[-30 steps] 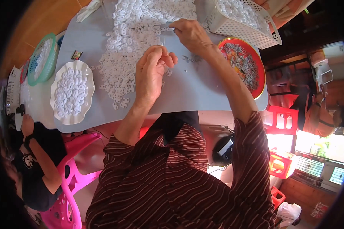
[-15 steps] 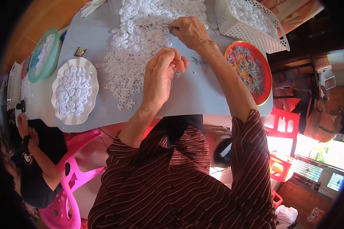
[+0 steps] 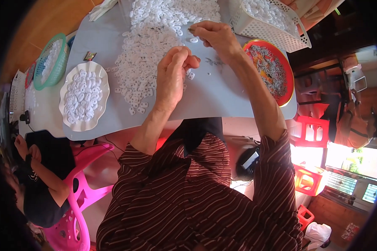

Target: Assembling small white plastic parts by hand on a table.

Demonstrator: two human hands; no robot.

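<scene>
Person's two hands above a grey table (image 3: 222, 104), seen from the head. The left hand (image 3: 171, 77) is raised beside the heap, its fingers curled inward and its thumb lying near them; the palm's hollow is turned out of sight, and whether it encloses anything cannot be told. The right hand (image 3: 215, 39), farther up the table, has thumb and forefinger drawn toward each other; a dark speck at their tips is too small to identify, so a firm pinch cannot be confirmed.

White pieces (image 3: 142, 54) lie in a broad heap to the left of both hands; the left hand hides part of its near right edge, and the upper picture edge cuts off its far end. A lone piece (image 3: 194, 40) lies just below the right fingertips. Metal bits (image 3: 213, 61) lie loose between the hands, too fine to count.

Right: a red tray (image 3: 289, 81), partly covered by the right forearm, holds similar bits; beyond it a white basket (image 3: 276, 39) of pale pieces is cropped above.

Left: a scalloped plate (image 3: 104, 85) bears more pieces, with a small packet (image 3: 89, 55) beyond. A green basket (image 3: 63, 62) stands farther out, its contents blurred. A co-worker's hands (image 3: 27, 148) are dim near the dark rim.
</scene>
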